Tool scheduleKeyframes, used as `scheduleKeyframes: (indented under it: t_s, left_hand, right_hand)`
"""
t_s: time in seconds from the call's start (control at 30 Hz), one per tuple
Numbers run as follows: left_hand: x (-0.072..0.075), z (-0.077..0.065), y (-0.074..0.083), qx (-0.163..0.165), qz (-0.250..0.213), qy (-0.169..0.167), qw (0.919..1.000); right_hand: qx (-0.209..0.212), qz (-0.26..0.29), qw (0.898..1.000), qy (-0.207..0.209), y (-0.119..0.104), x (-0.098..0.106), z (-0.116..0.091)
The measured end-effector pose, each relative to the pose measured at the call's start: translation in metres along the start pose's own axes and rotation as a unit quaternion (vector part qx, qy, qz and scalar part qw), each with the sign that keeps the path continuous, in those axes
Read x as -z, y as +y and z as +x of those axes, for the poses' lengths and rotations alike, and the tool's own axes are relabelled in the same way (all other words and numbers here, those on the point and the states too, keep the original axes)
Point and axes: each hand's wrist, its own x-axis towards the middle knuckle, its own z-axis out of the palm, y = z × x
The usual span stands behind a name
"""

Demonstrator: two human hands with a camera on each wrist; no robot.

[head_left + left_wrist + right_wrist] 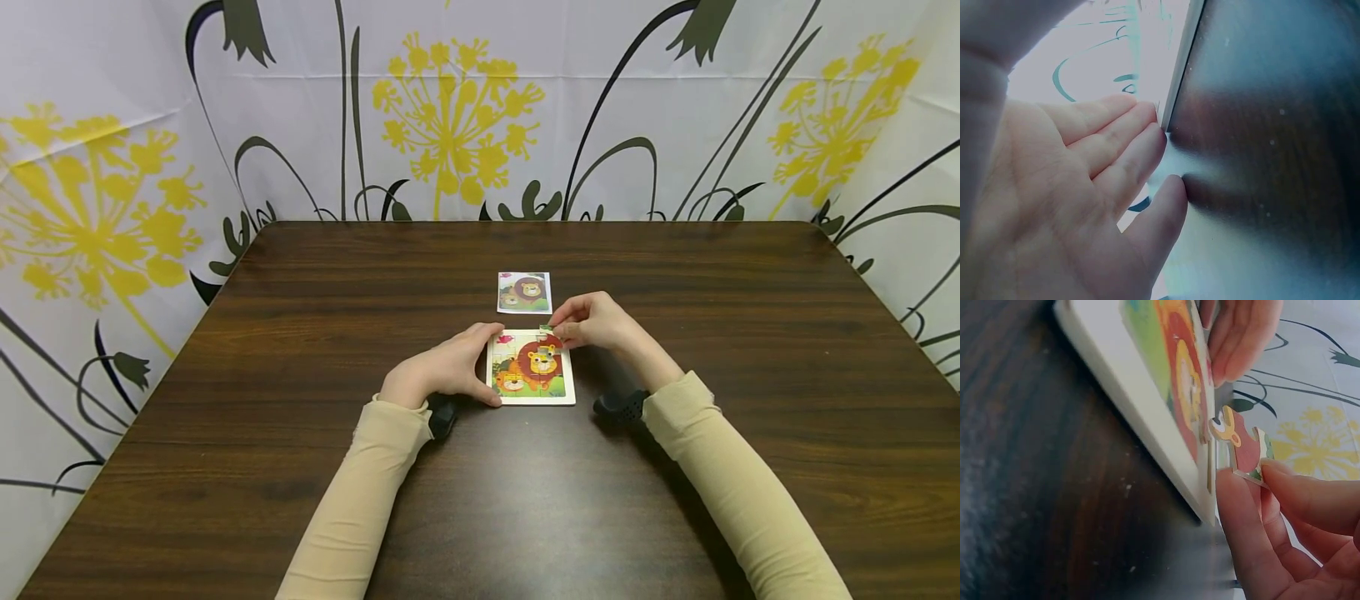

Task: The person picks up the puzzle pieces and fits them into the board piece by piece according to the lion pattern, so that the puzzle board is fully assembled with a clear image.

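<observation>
A square jigsaw puzzle tray (536, 401) with a pale rim lies on the table, showing a lion and a smaller animal. My left hand (448, 363) spans its left side, the forefinger at the far corner and the thumb at the near one. In the left wrist view the fingers (1119, 156) are mostly straight and touch the tray's edge. Between thumb and fingers my right hand (596, 323) pinches a jigsaw piece (1249, 450), brown, yellow and green, tilted over the tray's far right corner. In the head view the fingers mostly cover that piece.
Just beyond the tray lies a small picture card (525, 293) with the same lion scene. Dark wood tabletop (300, 333) surrounds both. A white cloth with yellow and grey plants (457, 108) hangs behind the table and at its sides.
</observation>
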Motion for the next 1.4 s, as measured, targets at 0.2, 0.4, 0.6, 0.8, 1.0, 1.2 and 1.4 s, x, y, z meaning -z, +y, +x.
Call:
scheduleKeyframes:
  t_s: [0.2, 0.4, 0.6, 0.8, 1.0, 1.2, 1.4]
  left_hand:
    - [0.0, 0.0, 0.0, 0.001, 0.0, 0.0, 1.0]
    - [0.0, 0.0, 0.0, 0.001, 0.0, 0.0, 1.0]
    - [0.0, 0.0, 0.001, 0.002, -0.006, -0.001, 1.0]
    - [0.0, 0.0, 0.001, 0.004, -0.004, -0.002, 1.0]
    - [-0.002, 0.0, 0.0, 0.01, -0.005, -0.003, 0.9999]
    - [-0.002, 0.001, 0.0, 0.009, -0.003, -0.005, 0.9999]
    - [0.001, 0.001, 0.0, -0.005, 0.001, 0.002, 1.0]
  right_hand:
    - [0.003, -0.005, 1.0, 0.001, 0.002, -0.001, 0.001]
    - [0.005, -0.013, 1.0, 0.0, 0.004, -0.002, 0.002]
    - [0.01, -0.025, 1.0, -0.003, 0.005, -0.003, 0.002]
    - [0.016, -0.037, 0.999, 0.0, 0.005, -0.005, 0.002]
    - [0.026, -0.103, 0.994, 0.017, 0.008, -0.007, 0.004]
    - [0.028, -0.173, 0.984, 0.032, 0.005, -0.011, 0.004]
    - [0.039, -0.209, 0.976, 0.052, 0.001, -0.012, 0.004]
